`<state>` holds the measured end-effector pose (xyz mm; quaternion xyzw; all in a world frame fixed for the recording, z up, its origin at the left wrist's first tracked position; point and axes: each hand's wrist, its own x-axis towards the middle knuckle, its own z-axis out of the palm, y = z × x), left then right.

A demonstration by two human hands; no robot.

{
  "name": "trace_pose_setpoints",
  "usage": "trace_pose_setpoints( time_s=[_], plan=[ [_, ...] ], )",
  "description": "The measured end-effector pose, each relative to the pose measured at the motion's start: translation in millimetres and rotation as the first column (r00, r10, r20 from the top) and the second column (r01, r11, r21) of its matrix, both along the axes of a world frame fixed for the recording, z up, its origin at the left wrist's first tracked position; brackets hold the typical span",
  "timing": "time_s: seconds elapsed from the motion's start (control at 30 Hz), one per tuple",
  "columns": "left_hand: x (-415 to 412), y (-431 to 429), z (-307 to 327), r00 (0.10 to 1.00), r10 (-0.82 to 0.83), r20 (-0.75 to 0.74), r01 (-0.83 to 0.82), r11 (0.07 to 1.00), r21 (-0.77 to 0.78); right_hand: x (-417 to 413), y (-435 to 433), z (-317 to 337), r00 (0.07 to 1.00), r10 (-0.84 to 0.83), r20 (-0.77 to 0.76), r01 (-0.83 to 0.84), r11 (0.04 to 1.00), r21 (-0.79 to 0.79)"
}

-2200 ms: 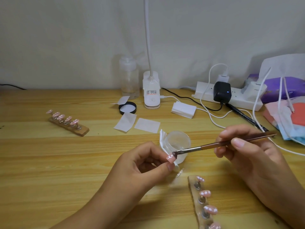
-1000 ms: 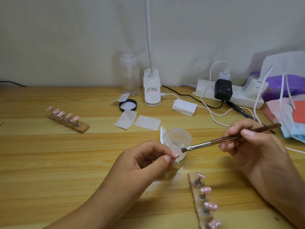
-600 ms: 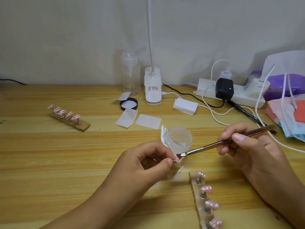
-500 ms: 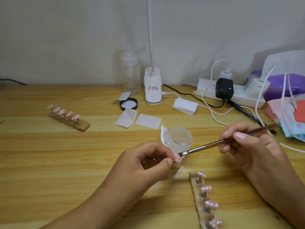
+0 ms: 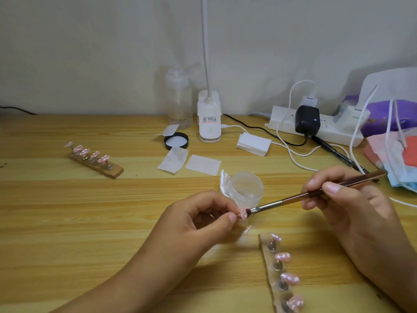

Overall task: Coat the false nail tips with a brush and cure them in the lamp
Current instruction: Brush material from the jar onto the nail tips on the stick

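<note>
My left hand (image 5: 198, 219) pinches a small pink false nail tip (image 5: 243, 215) between thumb and forefinger, just in front of an open clear gel jar (image 5: 246, 188). My right hand (image 5: 352, 204) holds a brown-handled brush (image 5: 316, 193), and its dark bristles touch the held tip. A wooden strip (image 5: 281, 288) in front of my right hand carries several pink tips on metal stands. A second wooden strip (image 5: 94, 160) with several pink tips lies at the far left. The white gooseneck lamp (image 5: 209, 123) stands at the back by the wall.
Behind the jar lie two white wipes (image 5: 188, 162), a black jar lid (image 5: 176, 141) and a white pad stack (image 5: 253, 144). A clear bottle (image 5: 179, 102) stands next to the lamp. A power strip (image 5: 316, 126) with cables and a pile of packets (image 5: 392, 141) fill the back right.
The brush went from the held tip up to the jar's rim and has come back down onto the tip. My left hand has kept its hold on the tip.
</note>
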<state>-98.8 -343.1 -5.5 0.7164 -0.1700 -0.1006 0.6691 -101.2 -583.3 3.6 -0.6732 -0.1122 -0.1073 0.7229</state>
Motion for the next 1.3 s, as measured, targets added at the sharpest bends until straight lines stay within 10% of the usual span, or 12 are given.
trace_pose_setpoints(
  time_s=[0.63,1.3],
  plan=[
    [-1,-2,4,0.999,0.032,0.007,-0.032,0.999,0.005,-4,-1,1,0.982,-0.077,0.171,0.092,0.992,-0.081],
    [1,-2,4,0.998,0.035,0.054,-0.037,0.998,0.041,-3,9,11,0.988,-0.083,-0.133,0.092,0.994,0.058]
  ],
)
